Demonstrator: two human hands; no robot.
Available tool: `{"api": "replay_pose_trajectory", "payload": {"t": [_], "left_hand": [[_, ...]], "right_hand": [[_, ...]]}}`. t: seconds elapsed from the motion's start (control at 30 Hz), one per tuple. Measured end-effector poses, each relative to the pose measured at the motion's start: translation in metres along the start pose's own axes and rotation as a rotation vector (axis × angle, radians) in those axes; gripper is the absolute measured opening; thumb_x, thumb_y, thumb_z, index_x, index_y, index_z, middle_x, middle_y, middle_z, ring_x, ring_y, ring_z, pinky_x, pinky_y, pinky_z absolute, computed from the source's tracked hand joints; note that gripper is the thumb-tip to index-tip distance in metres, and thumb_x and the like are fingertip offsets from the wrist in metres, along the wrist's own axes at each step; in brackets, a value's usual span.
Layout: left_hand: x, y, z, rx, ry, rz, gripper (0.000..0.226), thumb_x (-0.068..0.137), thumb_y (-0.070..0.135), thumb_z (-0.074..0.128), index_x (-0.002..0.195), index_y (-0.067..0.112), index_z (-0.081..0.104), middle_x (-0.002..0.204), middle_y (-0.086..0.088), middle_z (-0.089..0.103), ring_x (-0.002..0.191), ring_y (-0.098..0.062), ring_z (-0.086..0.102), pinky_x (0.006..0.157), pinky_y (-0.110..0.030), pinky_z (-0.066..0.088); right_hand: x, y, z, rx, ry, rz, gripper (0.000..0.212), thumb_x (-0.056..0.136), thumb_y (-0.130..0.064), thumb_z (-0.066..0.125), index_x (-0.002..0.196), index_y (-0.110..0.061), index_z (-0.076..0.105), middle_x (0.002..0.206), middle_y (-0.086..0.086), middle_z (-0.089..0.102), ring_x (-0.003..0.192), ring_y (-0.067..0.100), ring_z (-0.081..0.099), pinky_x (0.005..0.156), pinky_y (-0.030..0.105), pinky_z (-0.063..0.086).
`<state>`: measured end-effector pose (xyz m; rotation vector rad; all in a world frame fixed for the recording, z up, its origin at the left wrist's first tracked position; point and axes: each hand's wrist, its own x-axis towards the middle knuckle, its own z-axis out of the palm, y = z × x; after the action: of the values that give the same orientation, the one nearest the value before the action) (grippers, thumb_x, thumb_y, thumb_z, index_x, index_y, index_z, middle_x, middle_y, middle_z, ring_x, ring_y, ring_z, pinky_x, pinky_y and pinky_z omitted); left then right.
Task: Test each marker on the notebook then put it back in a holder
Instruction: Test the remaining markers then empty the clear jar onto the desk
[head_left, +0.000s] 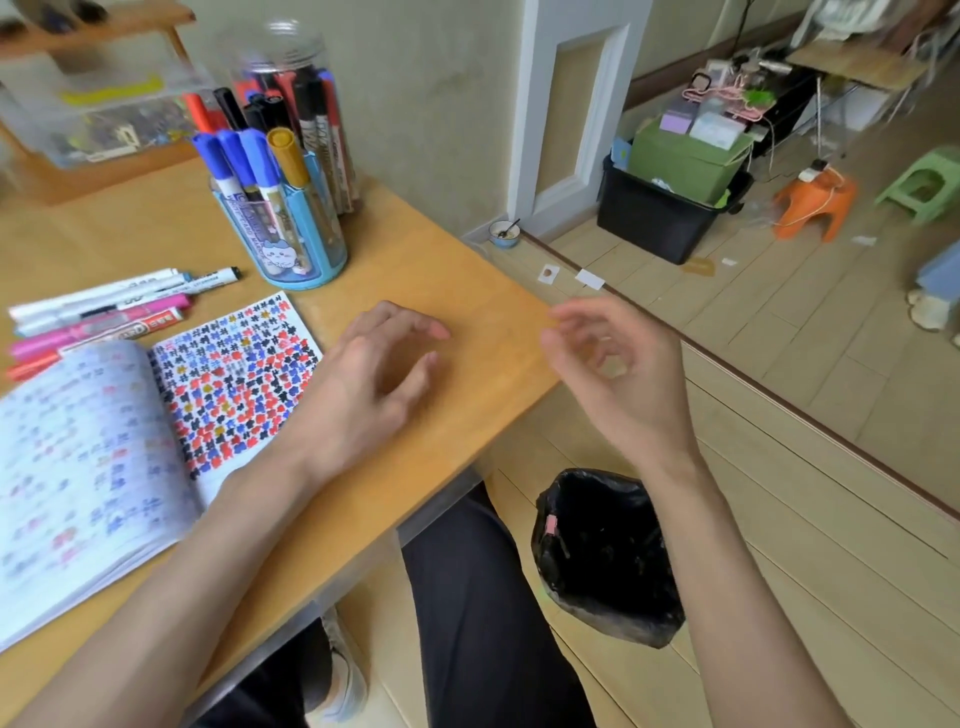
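Observation:
An open notebook (104, 441) lies at the left of the wooden table (457, 291), its right page packed with red, blue and black test marks. Several loose markers (104, 312) lie above it, pink, red and white. A blue holder (296, 244) stands behind with blue-capped and gold-capped markers upright in it. Behind that, a clear jar (306, 119) holds several red and black markers. My left hand (374, 379) hovers over bare table just right of the notebook, fingers apart and holding nothing. My right hand (618, 379) floats past the table's right edge, fingers loosely curled, nothing in it.
A bin lined with a black bag (608, 556) stands on the floor below my right hand. A clear plastic box (93, 104) sits on a wooden shelf at the back left. Farther off are a black crate (665, 218), an orange stool (815, 208) and a green stool (924, 182).

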<state>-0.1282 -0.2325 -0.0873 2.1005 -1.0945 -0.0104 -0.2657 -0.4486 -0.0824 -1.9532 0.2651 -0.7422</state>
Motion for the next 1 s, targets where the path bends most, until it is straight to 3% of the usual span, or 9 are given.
{"api": "replay_pose_trajectory", "payload": {"t": [0.17,0.33,0.47,0.57,0.63,0.77,0.9,1.0], "left_hand": [[-0.016,-0.019,-0.043,0.051,0.125,-0.076,0.021,0.103,0.022,0.061,0.123,0.025,0.066,0.11,0.005,0.062,0.105,-0.009,0.06,0.089,-0.031,0.048],[-0.052,-0.055,-0.092,0.104,0.253,-0.175,0.021,0.103,0.023,0.06,0.123,0.025,0.064,0.116,0.006,0.065,0.106,-0.006,0.061,0.09,-0.019,0.046],[-0.075,-0.082,-0.122,0.127,0.346,-0.261,0.028,0.101,0.013,0.062,0.118,0.036,0.061,0.111,0.01,0.065,0.101,-0.01,0.063,0.081,-0.027,0.05],[-0.087,-0.103,-0.137,0.212,0.398,-0.335,0.03,0.098,0.006,0.059,0.119,0.027,0.064,0.112,0.003,0.066,0.102,-0.019,0.064,0.084,-0.03,0.054],[-0.093,-0.118,-0.146,0.32,0.436,-0.423,0.032,0.097,0.006,0.056,0.123,0.022,0.064,0.117,-0.002,0.066,0.108,-0.028,0.063,0.088,-0.044,0.054],[-0.099,-0.146,-0.161,0.548,0.475,-0.615,0.038,0.091,0.0,0.056,0.123,0.018,0.066,0.118,-0.013,0.067,0.109,-0.043,0.059,0.081,-0.051,0.05],[-0.1,-0.167,-0.169,0.632,0.41,-0.65,0.018,0.096,0.012,0.065,0.113,0.009,0.071,0.107,-0.019,0.069,0.101,-0.046,0.062,0.082,-0.055,0.052],[-0.098,-0.173,-0.171,0.582,0.41,-0.625,0.018,0.097,0.021,0.07,0.11,0.008,0.074,0.105,-0.018,0.069,0.099,-0.045,0.064,0.08,-0.053,0.053]], "right_hand": [[0.024,-0.027,0.082,0.1,-0.236,-0.07,0.022,0.088,-0.023,0.082,0.108,-0.019,0.075,0.092,-0.005,0.072,0.084,0.015,0.067,0.073,0.029,0.05],[0.035,-0.039,0.148,0.161,-0.411,-0.052,0.024,0.086,-0.026,0.084,0.107,-0.019,0.074,0.092,-0.004,0.072,0.082,0.014,0.067,0.07,0.024,0.048],[0.041,-0.05,0.19,0.195,-0.503,-0.05,0.024,0.086,-0.024,0.085,0.106,-0.018,0.075,0.091,0.002,0.071,0.08,0.02,0.067,0.068,0.023,0.046],[0.046,-0.059,0.214,0.185,-0.558,-0.044,0.023,0.085,-0.026,0.086,0.105,-0.02,0.075,0.093,0.001,0.071,0.081,0.02,0.068,0.071,0.026,0.049],[0.051,-0.063,0.226,0.161,-0.599,-0.05,0.023,0.086,-0.027,0.085,0.106,-0.021,0.075,0.096,0.001,0.072,0.083,0.019,0.069,0.07,0.023,0.05],[0.062,-0.067,0.243,0.089,-0.657,-0.07,0.023,0.088,-0.027,0.084,0.107,-0.02,0.074,0.099,0.0,0.072,0.085,0.018,0.068,0.068,0.018,0.051],[0.068,-0.065,0.253,0.078,-0.661,-0.04,0.02,0.088,-0.028,0.083,0.106,-0.024,0.075,0.098,-0.001,0.071,0.084,0.017,0.069,0.071,0.025,0.054],[0.067,-0.061,0.253,0.098,-0.631,-0.02,0.019,0.089,-0.025,0.083,0.106,-0.021,0.075,0.097,0.001,0.072,0.083,0.018,0.069,0.069,0.024,0.054]]}}
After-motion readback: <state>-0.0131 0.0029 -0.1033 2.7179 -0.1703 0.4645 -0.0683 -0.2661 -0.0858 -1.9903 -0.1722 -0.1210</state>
